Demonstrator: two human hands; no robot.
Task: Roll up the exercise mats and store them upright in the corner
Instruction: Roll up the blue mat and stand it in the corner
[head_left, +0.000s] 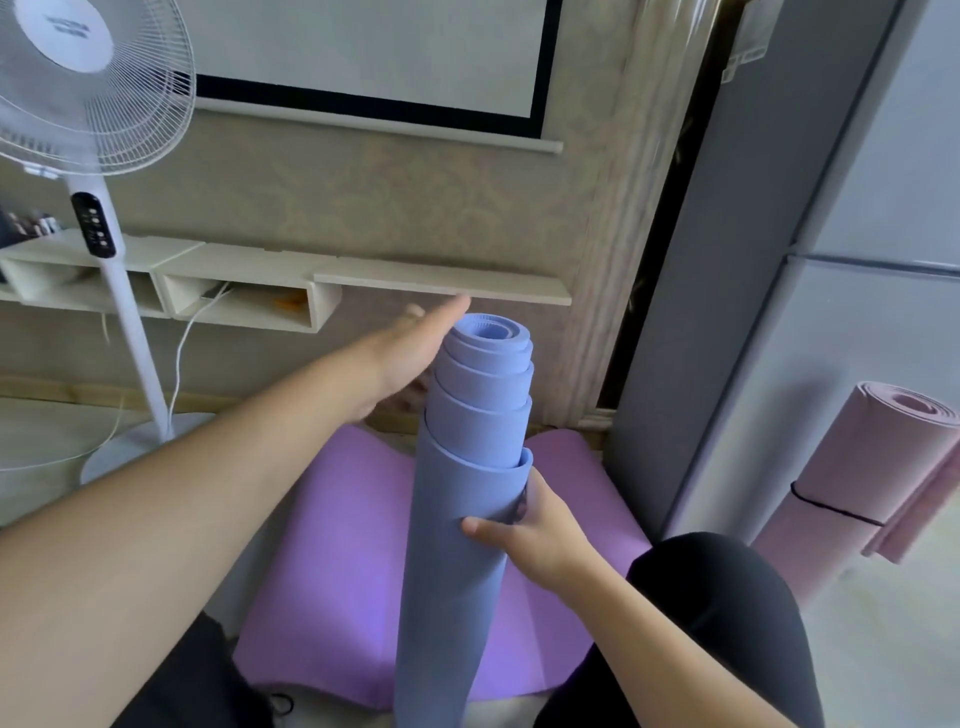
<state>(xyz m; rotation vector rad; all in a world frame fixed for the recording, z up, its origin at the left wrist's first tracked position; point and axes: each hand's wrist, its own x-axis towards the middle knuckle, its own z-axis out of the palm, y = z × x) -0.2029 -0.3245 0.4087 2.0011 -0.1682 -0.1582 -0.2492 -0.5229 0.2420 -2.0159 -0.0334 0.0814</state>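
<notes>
head view: blue mat (457, 530) rolled, stood on end over the flat purple mat (332, 571)
right hand (530, 535): wrapped round the roll so it can't unwind
left hand (410, 358): flat, fingers straight, patting the telescoped top level
pink mat (852, 467): rolled, leaning by the fridge (831, 260)

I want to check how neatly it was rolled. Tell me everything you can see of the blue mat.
The blue mat is a matte, foam-like, periwinkle roll held roughly upright. Its layers telescope upward unevenly, the inner coils sticking out in steps above the outer wrap. The right hand grips the outer wrap at its upper edge; the left hand, fingers straight, lies against the protruding coils. Behind it lies a purple mat. Its bottom end is out of view.
</notes>
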